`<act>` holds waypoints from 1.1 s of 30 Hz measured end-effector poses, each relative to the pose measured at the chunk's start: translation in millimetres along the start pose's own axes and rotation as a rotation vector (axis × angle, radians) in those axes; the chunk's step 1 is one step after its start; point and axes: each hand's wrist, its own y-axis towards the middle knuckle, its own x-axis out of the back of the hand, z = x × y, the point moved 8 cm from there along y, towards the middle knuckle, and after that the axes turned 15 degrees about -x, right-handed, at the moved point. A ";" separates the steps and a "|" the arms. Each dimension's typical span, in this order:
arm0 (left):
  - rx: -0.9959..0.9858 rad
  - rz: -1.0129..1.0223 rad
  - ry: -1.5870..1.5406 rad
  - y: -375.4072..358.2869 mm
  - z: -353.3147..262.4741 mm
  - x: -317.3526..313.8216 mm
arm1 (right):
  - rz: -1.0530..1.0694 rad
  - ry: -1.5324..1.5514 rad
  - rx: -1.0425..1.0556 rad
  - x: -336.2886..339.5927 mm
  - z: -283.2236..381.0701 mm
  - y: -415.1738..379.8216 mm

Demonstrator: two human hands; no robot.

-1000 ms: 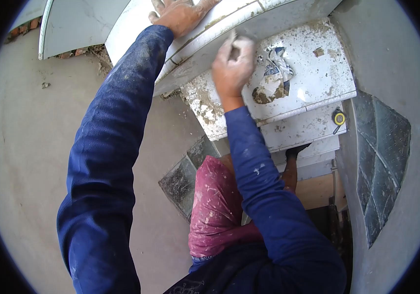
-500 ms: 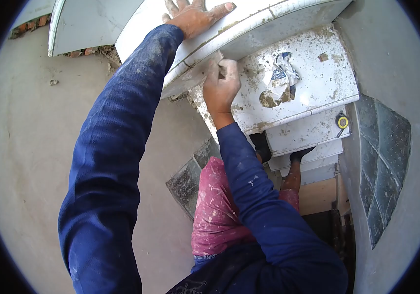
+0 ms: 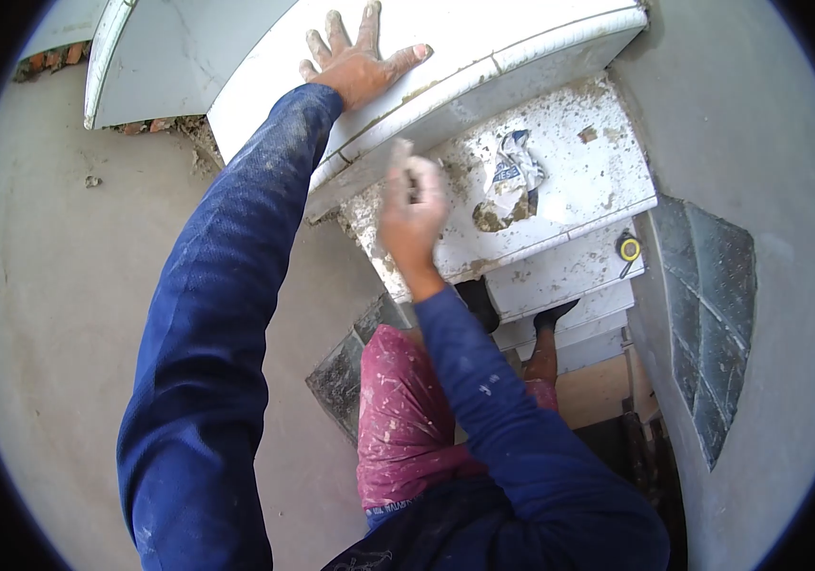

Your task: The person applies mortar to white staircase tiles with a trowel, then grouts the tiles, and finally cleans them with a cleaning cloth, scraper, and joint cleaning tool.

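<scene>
My left hand (image 3: pixel 354 71) lies flat on a white tiled stair tread (image 3: pixel 265 90), fingers spread and dusty, with nothing under it that I can see. My right hand (image 3: pixel 412 211) is closed in a pinch just below the tread's rounded edge, in front of the grey riser (image 3: pixel 469 107). Motion blurs its fingers; something pale shows at the tips, too small to name. Under that hand is the lower step (image 3: pixel 607 171), spotted with mortar. A crumpled printed wrapper (image 3: pixel 514 164) rests there beside a brown clump of mortar (image 3: pixel 493 217).
A yellow and black tape measure (image 3: pixel 628 248) lies on a step further down. My feet stand on the lower stairs. Dark stone-like tiles (image 3: pixel 712 314) cover part of the right wall. At upper left, rough brick (image 3: pixel 55 59) shows beneath another step.
My right hand has come away from the riser, down and slightly left in the picture. My left hand keeps its place on the tread, fingers spread. The whole view has shifted a little.
</scene>
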 end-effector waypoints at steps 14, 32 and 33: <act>0.150 -0.024 -0.059 -59.8 46.7 -8.6 | 0.158 -1.289 1.096 41.4 183.2 134.5; 0.231 0.036 -0.063 -82.2 73.6 -13.3 | 0.347 -1.131 1.154 -12.0 140.3 65.2; 0.232 0.031 -0.079 -81.2 73.0 -11.5 | 0.321 -1.149 1.176 -2.6 149.6 77.3</act>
